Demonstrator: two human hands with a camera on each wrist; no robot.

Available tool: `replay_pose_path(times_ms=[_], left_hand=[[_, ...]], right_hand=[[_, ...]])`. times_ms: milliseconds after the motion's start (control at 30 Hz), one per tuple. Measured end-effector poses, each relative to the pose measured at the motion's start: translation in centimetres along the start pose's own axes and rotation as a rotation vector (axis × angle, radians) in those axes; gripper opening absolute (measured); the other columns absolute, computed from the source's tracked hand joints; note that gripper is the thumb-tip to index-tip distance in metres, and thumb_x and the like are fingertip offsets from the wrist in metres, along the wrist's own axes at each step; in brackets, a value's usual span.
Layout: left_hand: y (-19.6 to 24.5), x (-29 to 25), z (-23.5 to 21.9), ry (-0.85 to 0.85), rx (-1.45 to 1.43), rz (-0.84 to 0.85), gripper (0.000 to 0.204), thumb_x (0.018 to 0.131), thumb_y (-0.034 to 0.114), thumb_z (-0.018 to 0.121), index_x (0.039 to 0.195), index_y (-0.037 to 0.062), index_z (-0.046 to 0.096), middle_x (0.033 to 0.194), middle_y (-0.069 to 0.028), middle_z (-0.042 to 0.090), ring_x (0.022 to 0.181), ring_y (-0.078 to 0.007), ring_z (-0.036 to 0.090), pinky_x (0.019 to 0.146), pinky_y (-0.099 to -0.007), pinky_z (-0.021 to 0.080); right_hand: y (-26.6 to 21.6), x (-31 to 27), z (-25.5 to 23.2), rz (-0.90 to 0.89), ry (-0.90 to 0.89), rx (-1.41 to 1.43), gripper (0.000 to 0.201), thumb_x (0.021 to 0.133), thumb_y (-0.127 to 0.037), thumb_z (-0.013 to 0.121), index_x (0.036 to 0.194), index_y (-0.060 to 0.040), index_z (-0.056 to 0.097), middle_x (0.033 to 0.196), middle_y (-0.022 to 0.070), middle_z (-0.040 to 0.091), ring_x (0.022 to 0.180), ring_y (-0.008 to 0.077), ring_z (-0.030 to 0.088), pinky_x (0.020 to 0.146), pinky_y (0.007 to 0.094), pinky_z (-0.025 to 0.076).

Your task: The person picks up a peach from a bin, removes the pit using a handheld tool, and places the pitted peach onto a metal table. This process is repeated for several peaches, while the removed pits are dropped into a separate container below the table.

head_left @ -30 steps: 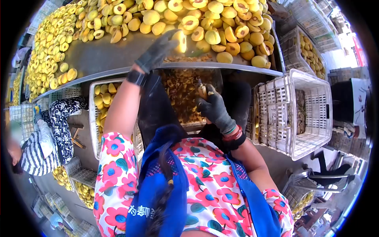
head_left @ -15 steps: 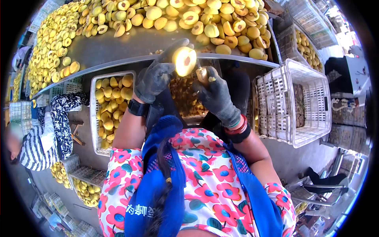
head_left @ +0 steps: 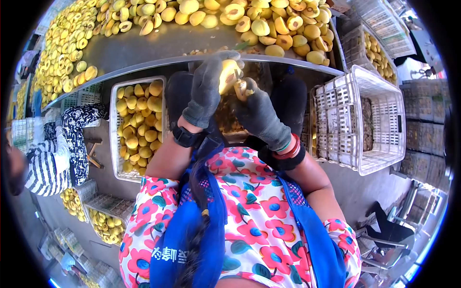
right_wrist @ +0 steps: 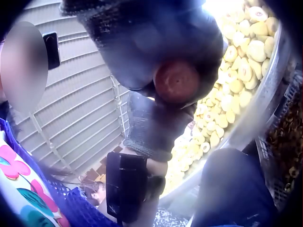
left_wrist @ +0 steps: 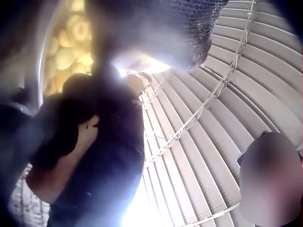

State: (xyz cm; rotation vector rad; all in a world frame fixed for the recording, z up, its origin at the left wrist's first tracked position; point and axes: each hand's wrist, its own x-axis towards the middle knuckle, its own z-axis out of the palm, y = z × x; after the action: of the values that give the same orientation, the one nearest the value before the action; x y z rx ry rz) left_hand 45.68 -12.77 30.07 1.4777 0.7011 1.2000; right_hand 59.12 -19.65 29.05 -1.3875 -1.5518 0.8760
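Note:
In the head view my gloved left hand (head_left: 204,89) holds a yellow peach half (head_left: 227,79) at the near edge of the metal table (head_left: 158,48), its cut face turned toward my right hand. My gloved right hand (head_left: 261,115) grips a short tool with a wooden handle (head_left: 241,90), close against the peach half. The tool's working tip is hidden there. From the right wrist view, the round brown butt of the handle (right_wrist: 177,81) shows in the glove. Below both hands sits a bin of brownish scraps (head_left: 229,122), partly covered by them.
Many peach halves (head_left: 269,29) cover the table's far side and left. A white crate of peach halves (head_left: 139,125) stands left of my knees; another white crate (head_left: 357,120) lies tipped at right. A person in a striped top (head_left: 45,165) sits at far left.
My left hand has come back from the tabletop with a peach half and brought it to the right hand. The right hand has risen slightly, and the tool now meets the peach half.

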Motion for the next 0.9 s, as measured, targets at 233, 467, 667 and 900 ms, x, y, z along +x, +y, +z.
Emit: replay_pose_path(times_ms=[233, 467, 667, 900], left_hand=[[-4.1, 0.3, -1.3, 0.011, 0.175, -0.106, 0.025, 0.081, 0.007, 0.066, 0.105, 0.0018, 0.06, 0.09, -0.0103, 0.068, 0.083, -0.0259, 0.066, 0.075, -0.0341, 0.051], [-1.6, 0.0, -0.5, -0.004, 0.778, 0.299, 0.023, 0.086, 0.017, 0.058, 0.106, 0.0069, 0.065, 0.097, -0.0112, 0.068, 0.091, -0.0287, 0.065, 0.083, -0.0354, 0.049], [-4.3, -0.3, 0.0, 0.035, -0.202, -0.37, 0.054, 0.103, 0.041, 0.027, 0.109, 0.0, 0.061, 0.094, -0.0127, 0.066, 0.086, -0.0201, 0.062, 0.084, -0.0317, 0.049], [-3.8, 0.1, 0.1, 0.053, -0.219, -0.479, 0.058, 0.103, 0.045, 0.026, 0.111, -0.0002, 0.061, 0.094, -0.0128, 0.067, 0.087, -0.0198, 0.062, 0.084, -0.0313, 0.049]], right_hand=[[0.2, -0.2, 0.8, 0.027, -0.001, -0.08, 0.034, 0.081, -0.007, 0.064, 0.111, -0.0019, 0.048, 0.081, 0.0204, 0.062, 0.078, 0.035, 0.066, 0.064, 0.0394, 0.049], [2.5, -0.1, 1.1, -0.219, 0.035, 0.011, 0.033, 0.079, -0.011, 0.063, 0.112, -0.0058, 0.06, 0.092, 0.0248, 0.061, 0.077, 0.0446, 0.06, 0.068, 0.0461, 0.05], [2.3, -0.9, 0.9, 0.12, -0.011, 0.0, 0.042, 0.078, -0.026, 0.067, 0.103, 0.0054, 0.054, 0.084, 0.0277, 0.064, 0.081, 0.0436, 0.063, 0.068, 0.0455, 0.051], [2.4, -0.6, 1.0, 0.15, 0.008, 0.084, 0.044, 0.078, -0.028, 0.066, 0.104, 0.0054, 0.053, 0.085, 0.0291, 0.064, 0.084, 0.0429, 0.064, 0.071, 0.0451, 0.05]])
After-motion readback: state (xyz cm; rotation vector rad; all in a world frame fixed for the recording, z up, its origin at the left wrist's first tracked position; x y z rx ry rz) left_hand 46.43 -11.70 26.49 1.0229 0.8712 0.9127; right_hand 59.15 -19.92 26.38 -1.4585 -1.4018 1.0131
